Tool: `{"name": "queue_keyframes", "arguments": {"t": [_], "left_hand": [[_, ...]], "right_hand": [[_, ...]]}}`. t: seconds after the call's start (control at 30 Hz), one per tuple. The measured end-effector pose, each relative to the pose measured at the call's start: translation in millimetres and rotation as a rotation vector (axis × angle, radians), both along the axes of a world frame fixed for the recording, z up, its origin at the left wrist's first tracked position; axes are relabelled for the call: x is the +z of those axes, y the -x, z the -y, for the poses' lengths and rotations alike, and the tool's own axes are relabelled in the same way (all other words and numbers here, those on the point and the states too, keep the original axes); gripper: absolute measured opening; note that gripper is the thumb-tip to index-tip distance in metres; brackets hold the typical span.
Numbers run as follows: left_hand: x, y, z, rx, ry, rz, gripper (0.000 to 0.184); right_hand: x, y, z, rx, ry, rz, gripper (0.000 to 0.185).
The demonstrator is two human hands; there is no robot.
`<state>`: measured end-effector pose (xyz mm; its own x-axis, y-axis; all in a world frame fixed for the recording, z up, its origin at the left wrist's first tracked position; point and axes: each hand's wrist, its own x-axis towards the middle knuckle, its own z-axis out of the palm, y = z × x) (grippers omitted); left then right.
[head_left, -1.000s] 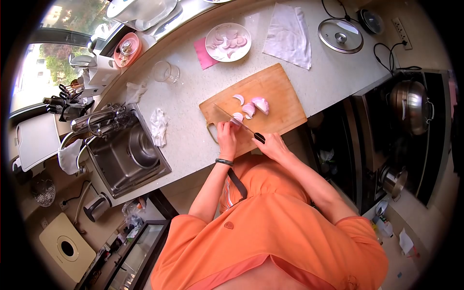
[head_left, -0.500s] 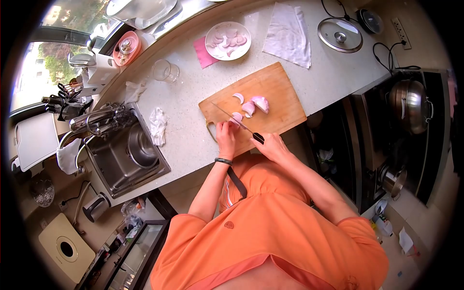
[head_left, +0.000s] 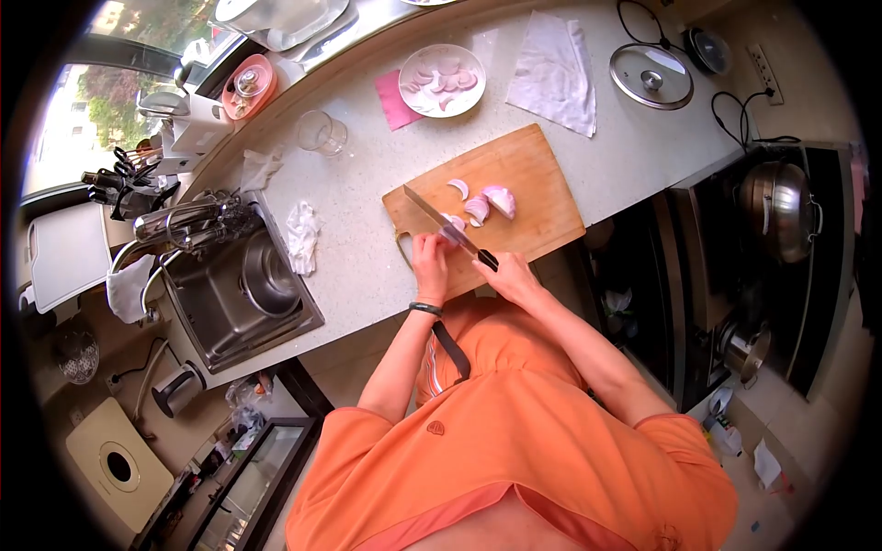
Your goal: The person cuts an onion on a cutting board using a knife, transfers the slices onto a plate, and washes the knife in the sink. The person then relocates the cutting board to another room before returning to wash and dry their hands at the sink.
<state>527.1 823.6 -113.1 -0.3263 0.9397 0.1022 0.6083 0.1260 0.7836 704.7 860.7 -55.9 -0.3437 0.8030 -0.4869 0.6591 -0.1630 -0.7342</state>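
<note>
A: What's the biggest thing here?

B: The counter [head_left: 354, 216], hard and pale with tiny specks. Next is the sink [head_left: 220, 317], a shiny metal box set into it.

A: And then?

B: A flat, smooth wooden board [head_left: 542, 197]. Then there's a round metal pot [head_left: 268, 283] sitting in the sink; I can't tell if it has anything in it. A round white plate [head_left: 443, 112] holds lots of thin onion slices [head_left: 446, 81]. A pink square [head_left: 396, 101] peeks out from under the plate, so part of it is hidden.

A: What about the hands?

B: The right hand [head_left: 512, 278] grips a long knife [head_left: 439, 217] by its black handle. The left hand [head_left: 430, 264] curls its fingers on a bit of onion [head_left: 452, 222] by the blade. Those fingertips are hard to see.

A: Any more onion?

B: Yes, on the board: two fat onion chunks [head_left: 499, 201] and one thin moon-shaped piece [head_left: 458, 188].
</note>
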Motion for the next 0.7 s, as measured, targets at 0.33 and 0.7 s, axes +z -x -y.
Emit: {"name": "queue_keyframes", "arguments": {"t": [0.33,0.7], "left_hand": [[1.7,-10.5,-9.4,0.012,-0.003,0.048,0.017],[1.6,-20.0,-17.9,-0.018,0.163,-0.01,0.041]], "right_hand": [[34.1,-23.1,-10.7,-0.03,-0.049,0.066,0.03],[25.4,-20.3,-11.6,-0.032,-0.067,0.085,0.032]]}}
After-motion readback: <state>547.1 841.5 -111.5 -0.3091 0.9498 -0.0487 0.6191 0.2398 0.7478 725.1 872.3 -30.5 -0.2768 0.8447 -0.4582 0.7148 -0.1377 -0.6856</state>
